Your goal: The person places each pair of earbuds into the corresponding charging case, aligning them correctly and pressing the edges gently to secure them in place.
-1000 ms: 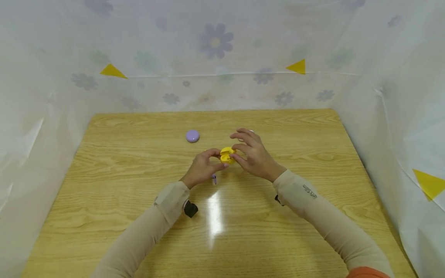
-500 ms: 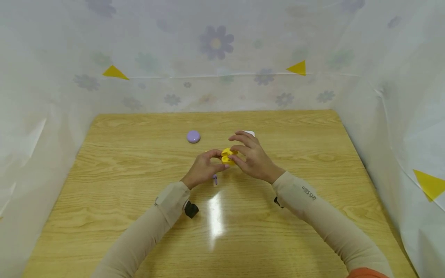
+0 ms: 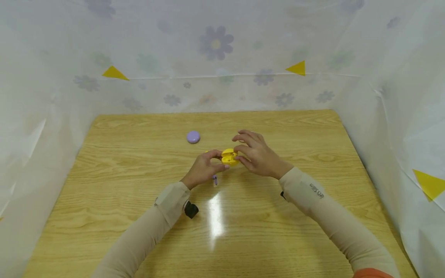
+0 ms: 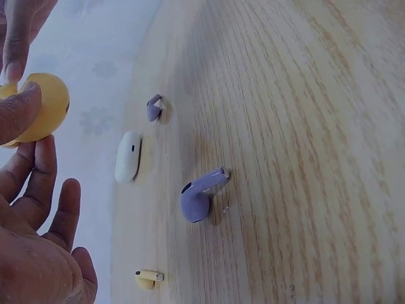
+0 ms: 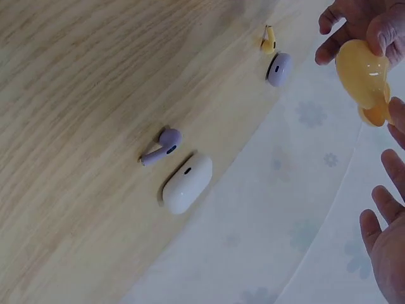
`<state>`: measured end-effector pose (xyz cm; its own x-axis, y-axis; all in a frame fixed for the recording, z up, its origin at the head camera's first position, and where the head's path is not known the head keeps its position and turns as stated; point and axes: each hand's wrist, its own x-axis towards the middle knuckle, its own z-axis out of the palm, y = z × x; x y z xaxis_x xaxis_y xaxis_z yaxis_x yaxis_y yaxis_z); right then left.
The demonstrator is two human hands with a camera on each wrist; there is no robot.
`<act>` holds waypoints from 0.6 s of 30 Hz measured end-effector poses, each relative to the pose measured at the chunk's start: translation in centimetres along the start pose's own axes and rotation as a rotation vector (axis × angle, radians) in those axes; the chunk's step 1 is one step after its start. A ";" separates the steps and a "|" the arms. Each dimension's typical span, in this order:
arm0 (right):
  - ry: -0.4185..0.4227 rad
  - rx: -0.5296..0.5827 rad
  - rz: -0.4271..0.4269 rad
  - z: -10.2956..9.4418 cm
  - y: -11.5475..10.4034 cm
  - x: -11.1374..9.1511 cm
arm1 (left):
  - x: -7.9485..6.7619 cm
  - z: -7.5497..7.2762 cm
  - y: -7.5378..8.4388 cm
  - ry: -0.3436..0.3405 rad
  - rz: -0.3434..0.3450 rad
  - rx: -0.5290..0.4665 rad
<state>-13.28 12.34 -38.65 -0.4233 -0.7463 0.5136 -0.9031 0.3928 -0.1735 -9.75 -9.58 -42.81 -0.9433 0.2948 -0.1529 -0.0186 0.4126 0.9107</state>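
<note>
My left hand [image 3: 203, 170] grips a yellow earbud case [image 3: 227, 160] above the table, with its lid raised. At the case's right side, thumb and forefinger of my right hand [image 3: 260, 159] pinch a small yellow earbud [image 3: 234, 155], mostly covered by the fingers. The other right fingers are spread. In the left wrist view a lilac earbud [image 4: 196, 201] lies on the wood below the hands. A second yellow earbud [image 5: 269, 41] lies near a round lilac case [image 5: 278, 69] in the right wrist view.
A white earbud case [image 5: 188, 183] rests on the table, largely behind my right hand in the head view, with another lilac earbud [image 5: 166, 144] beside it. The wooden table [image 3: 139, 162] is bounded by pale flowered sheeting [image 3: 215, 92] at the back and sides.
My right hand has shifted slightly to the right, its fingertips moving toward the edge of the yellow case, so more of the open inside shows. The left hand stays nearly still.
</note>
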 end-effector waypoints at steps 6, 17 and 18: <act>-0.074 -0.014 -0.007 -0.5 0.1 0.1 | -0.1 0.0 0.0 -0.004 -0.013 0.007; -0.112 -0.036 -0.001 -0.6 -0.3 0.7 | -0.1 0.0 0.0 -0.022 0.005 -0.004; -0.115 -0.039 0.002 -0.6 -0.3 0.7 | -0.1 0.0 0.0 -0.023 0.006 0.000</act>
<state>-13.28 12.05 -37.69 -0.4325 -0.8017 0.4127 -0.8998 0.4130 -0.1407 -9.66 -9.61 -42.77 -0.9353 0.3174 -0.1563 -0.0130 0.4106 0.9117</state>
